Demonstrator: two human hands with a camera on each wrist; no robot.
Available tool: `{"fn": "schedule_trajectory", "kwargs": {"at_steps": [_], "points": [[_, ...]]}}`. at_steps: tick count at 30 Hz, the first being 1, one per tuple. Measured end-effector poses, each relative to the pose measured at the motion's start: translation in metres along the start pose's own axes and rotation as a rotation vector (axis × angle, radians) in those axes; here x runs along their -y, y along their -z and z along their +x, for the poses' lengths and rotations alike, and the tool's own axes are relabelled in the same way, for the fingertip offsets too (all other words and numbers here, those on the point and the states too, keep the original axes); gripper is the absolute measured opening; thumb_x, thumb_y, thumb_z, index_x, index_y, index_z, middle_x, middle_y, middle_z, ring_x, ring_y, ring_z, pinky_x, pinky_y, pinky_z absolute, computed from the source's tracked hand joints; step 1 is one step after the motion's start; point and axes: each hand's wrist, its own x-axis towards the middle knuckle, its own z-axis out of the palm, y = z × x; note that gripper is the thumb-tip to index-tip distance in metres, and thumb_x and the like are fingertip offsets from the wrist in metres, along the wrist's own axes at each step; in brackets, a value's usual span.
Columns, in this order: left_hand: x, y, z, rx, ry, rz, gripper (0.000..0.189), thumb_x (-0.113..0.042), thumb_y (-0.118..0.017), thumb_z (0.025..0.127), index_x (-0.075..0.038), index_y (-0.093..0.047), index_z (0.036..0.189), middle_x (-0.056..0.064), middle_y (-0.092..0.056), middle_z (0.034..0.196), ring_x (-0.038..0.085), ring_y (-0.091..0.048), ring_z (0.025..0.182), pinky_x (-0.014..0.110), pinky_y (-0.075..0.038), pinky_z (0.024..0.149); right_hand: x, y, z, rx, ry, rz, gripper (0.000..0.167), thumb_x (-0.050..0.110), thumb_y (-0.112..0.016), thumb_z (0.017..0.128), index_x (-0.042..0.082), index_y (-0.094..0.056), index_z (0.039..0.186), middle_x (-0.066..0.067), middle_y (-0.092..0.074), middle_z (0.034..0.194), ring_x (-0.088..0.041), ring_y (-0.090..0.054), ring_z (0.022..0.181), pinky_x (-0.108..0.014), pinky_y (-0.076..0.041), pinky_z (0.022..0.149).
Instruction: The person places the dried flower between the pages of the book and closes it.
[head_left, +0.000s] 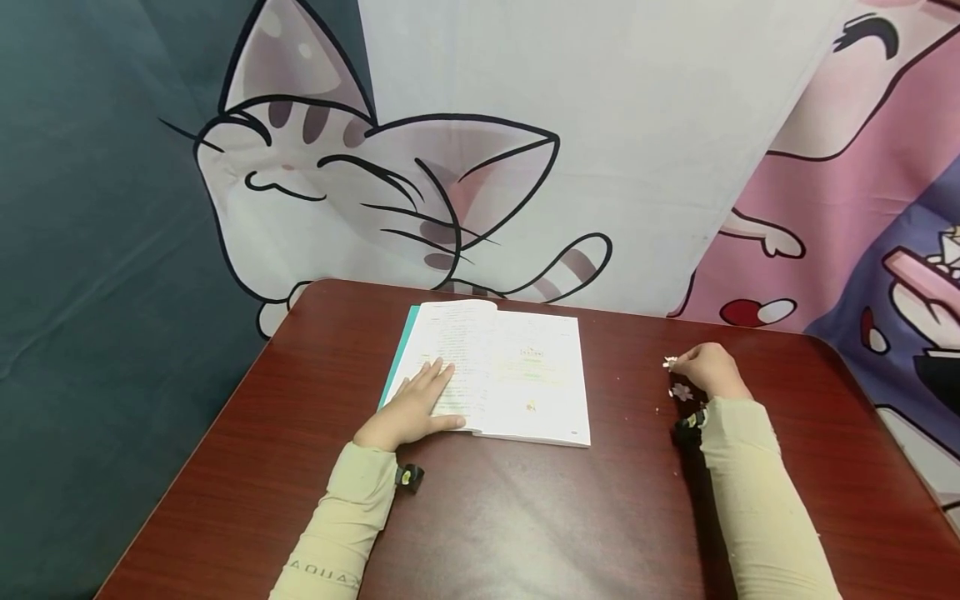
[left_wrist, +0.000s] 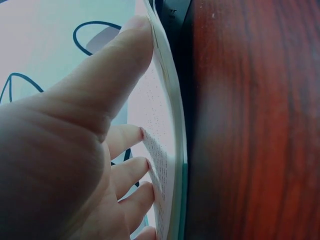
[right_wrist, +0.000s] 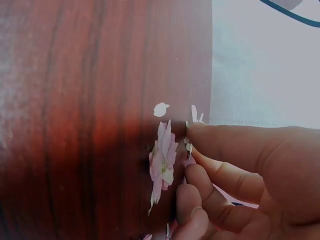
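Behind the reddish-brown, wood-grained table you have a backdrop printed with a large smiling cartoon cat. On the table, rather near its far edge, lies the opened book with the teal cover edge. Your left hand rests on the left page, its fingers spread and nearly straight, the thumb along the lower part toward the fold; it grips nothing. For this hold, I would advise a flat and even pressure, so that the page does not lift or crease. Your right hand is well apart from the book, at the right, with thumb and forefinger brought together — they seem to pinch a small pale flower, partly hidden by the thumb. Please pinch only lightly, because such thin petals can probably tear. Just beside these fingertips lie the pink flower and one loose white petal — mind the curled lower fingers, which could brush or crush them.
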Motion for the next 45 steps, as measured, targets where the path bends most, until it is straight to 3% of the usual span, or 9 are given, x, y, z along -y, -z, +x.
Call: {"fn": "schedule_trajectory", "kwargs": {"at_steps": [8, 17, 27, 39, 45], "points": [[-0.001, 0.000, 0.001, 0.005, -0.002, 0.000, 0.089, -0.041, -0.073, 0.094, 0.000, -0.027, 0.159, 0.025, -0.017, 0.166, 0.042, -0.012, 0.153, 0.063, -0.014, 0.119, -0.002, 0.001, 0.001, 0.020, 0.002, 0.027, 0.023, 0.014, -0.066, 0.090, -0.008, -0.073, 0.089, -0.007, -0.065, 0.069, -0.015, -0.059, 0.060, -0.033, -0.047, 0.060], [0.000, 0.000, 0.001, 0.002, 0.003, 0.002, 0.089, -0.040, -0.073, 0.094, 0.000, -0.027, 0.159, 0.024, -0.018, 0.166, 0.043, -0.013, 0.153, 0.063, -0.014, 0.120, -0.004, -0.006, 0.001, -0.027, 0.016, 0.072, 0.020, 0.014, -0.069, 0.090, -0.006, -0.069, 0.086, -0.009, -0.064, 0.074, -0.015, -0.059, 0.059, -0.033, -0.048, 0.059], [-0.001, 0.000, 0.000, -0.004, 0.010, -0.007, 0.090, -0.041, -0.073, 0.093, -0.001, -0.027, 0.159, 0.023, -0.018, 0.166, 0.041, -0.012, 0.154, 0.061, -0.012, 0.121, -0.003, -0.010, 0.002, -0.029, -0.004, 0.167, 0.020, 0.011, -0.068, 0.091, -0.008, -0.068, 0.095, 0.000, -0.063, 0.055, -0.014, -0.062, 0.048, -0.032, -0.050, 0.050], [0.000, 0.000, 0.001, -0.005, 0.001, -0.006, 0.091, -0.042, -0.073, 0.093, -0.002, -0.026, 0.160, 0.023, -0.016, 0.166, 0.041, -0.011, 0.154, 0.062, -0.012, 0.120, 0.004, -0.007, 0.003, 0.026, 0.007, 0.073, 0.021, 0.011, -0.063, 0.092, -0.009, -0.071, 0.091, -0.003, -0.064, 0.067, -0.014, -0.061, 0.053, -0.032, -0.049, 0.057], [-0.002, 0.003, -0.001, 0.004, 0.008, -0.008, 0.091, -0.041, -0.073, 0.093, -0.001, -0.026, 0.160, 0.023, -0.017, 0.166, 0.042, -0.012, 0.154, 0.061, -0.012, 0.121, 0.005, -0.008, 0.001, 0.053, -0.005, 0.118, 0.020, 0.009, -0.059, 0.095, -0.007, -0.068, 0.088, -0.001, -0.060, 0.057, -0.015, -0.060, 0.050, -0.032, -0.049, 0.053]]}}
